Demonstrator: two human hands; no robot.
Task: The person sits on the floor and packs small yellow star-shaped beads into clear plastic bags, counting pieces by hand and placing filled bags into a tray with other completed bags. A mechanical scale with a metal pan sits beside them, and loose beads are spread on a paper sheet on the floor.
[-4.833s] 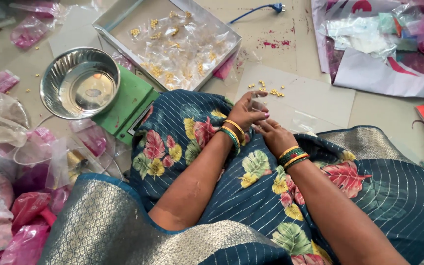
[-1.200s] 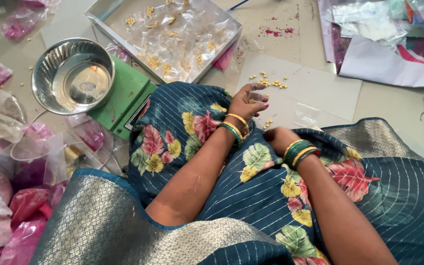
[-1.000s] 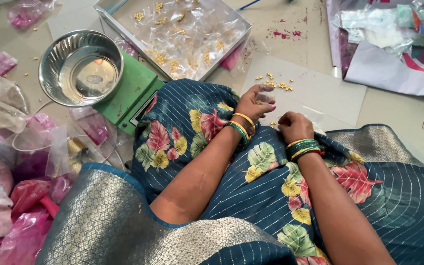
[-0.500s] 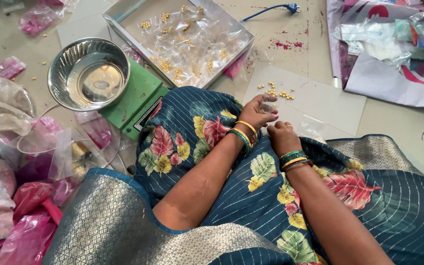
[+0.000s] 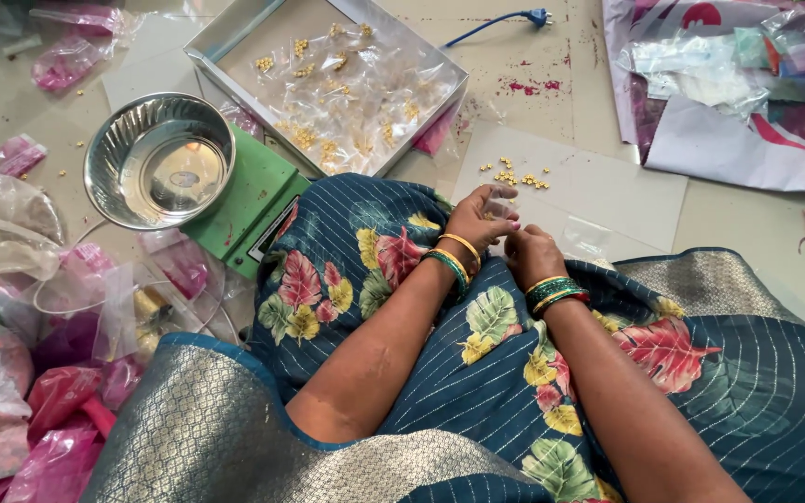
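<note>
- Centrally, the left hand (image 5: pixel 483 217) is held over the knee with its fingers curled part-way, and a small clear pouch (image 5: pixel 498 207) is pinched at the fingertips.
- The right hand (image 5: pixel 531 253) is set just beside it at four o'clock, fingers bent inward toward the same pouch; whether it grips the pouch cannot be told.
- A scatter of small golden beads (image 5: pixel 515 175) is seen at twelve o'clock from the hands, lying on a white sheet (image 5: pixel 612 191).
- A metal tray (image 5: pixel 225 42) lined with clear packets of beads is placed at eleven o'clock.
- A steel bowl (image 5: pixel 158 160) is seated on a green weighing scale (image 5: pixel 255 200) at nine to ten o'clock.
- Pink and clear plastic bags (image 5: pixel 11 373) are heaped at eight o'clock.
</note>
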